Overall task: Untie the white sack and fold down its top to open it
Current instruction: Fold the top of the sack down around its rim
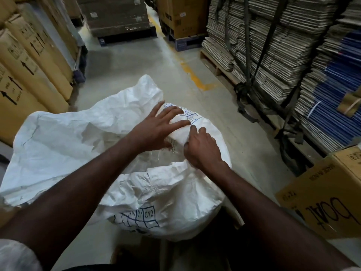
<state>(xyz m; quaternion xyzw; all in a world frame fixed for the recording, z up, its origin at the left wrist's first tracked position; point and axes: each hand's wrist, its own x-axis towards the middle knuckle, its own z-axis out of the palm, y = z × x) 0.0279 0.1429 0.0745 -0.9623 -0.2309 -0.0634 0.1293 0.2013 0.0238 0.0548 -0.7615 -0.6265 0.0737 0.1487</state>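
Note:
A large white woven sack with blue printed grids stands on the floor in front of me, its mouth loose and its top spread wide to the left. My left hand lies flat with fingers apart on the far rolled edge of the sack. Beside it, my right hand pinches the sack's rim at the right side of the mouth. A clear inner liner shows inside the opening between my arms. No tie or string is visible.
Tall brown cartons line the left side. Strapped stacks of flattened cardboard on a wooden pallet stand at the right. A brown box sits close at the lower right. The grey concrete aisle runs ahead toward more palletised boxes.

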